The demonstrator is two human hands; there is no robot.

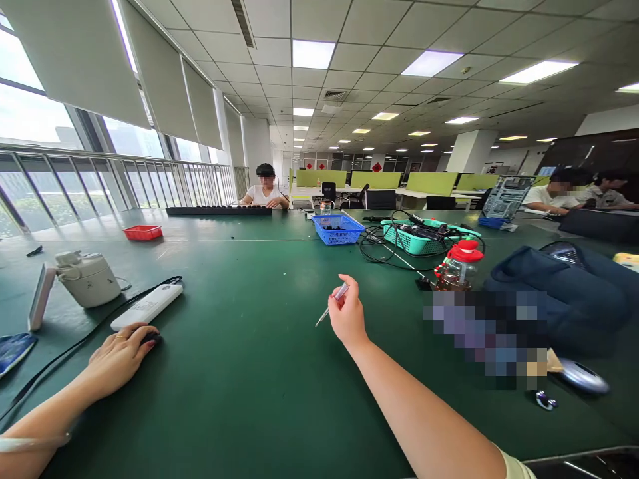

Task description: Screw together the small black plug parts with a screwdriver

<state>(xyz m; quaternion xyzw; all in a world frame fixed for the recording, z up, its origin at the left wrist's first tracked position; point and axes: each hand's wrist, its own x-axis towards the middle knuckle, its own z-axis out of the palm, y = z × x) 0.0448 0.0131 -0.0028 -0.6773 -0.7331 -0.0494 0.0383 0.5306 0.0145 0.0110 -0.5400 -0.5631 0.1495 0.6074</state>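
My right hand (pixel 348 318) is raised above the middle of the green table, its fingers closed around a small screwdriver (pixel 342 291). The screwdriver's thin metal shaft slants down to the left, and its tip appears to be above the tabletop. At the left, my left hand (pixel 117 356) rests low with its fingers curled over a small dark rounded object (pixel 152 337). Most of that object is hidden under the fingers, so its kind is unclear. Just beyond those fingers lies a white power strip (pixel 148 307) with a black cable.
Left stand a white pot-like container (pixel 88 278) and a phone-like slab (pixel 42 297). Farther off are a red tray (pixel 143 232), blue basket (pixel 339 229) and green basket (pixel 418 243) with cables. A red-lidded jar (pixel 456 269) and dark bag (pixel 564 293) stand right. Several people sit beyond.
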